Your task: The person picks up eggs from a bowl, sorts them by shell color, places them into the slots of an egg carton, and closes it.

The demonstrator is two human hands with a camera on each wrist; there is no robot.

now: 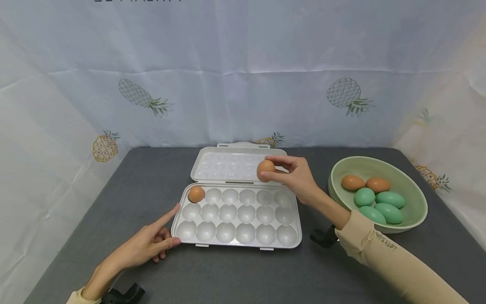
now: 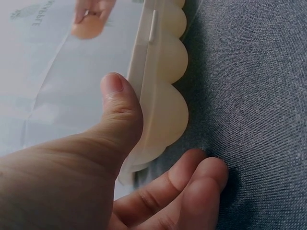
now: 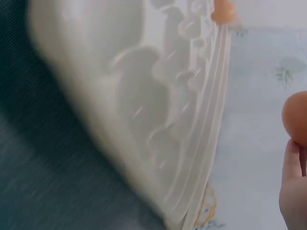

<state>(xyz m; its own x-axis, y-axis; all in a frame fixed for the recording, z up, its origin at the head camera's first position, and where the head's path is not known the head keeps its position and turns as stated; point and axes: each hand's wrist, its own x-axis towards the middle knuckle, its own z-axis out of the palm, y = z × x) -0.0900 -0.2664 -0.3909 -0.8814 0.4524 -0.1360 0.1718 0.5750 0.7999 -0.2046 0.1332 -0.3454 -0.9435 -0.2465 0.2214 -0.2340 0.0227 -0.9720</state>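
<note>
My right hand pinches a brown egg between thumb and fingers, above the far side of a white egg carton. In the right wrist view the same egg shows at the right edge. Another brown egg sits in the carton's far-left cup. The left hand rests at the carton's left end, index finger along its side and thumb by the near corner. In the left wrist view its thumb lies against the carton's rim, the other fingers loosely bent below.
A pale green bowl to the right holds brown eggs and several green eggs. The carton's lid lies folded back behind it. A dark grey table bears everything, with a pineapple-print curtain behind.
</note>
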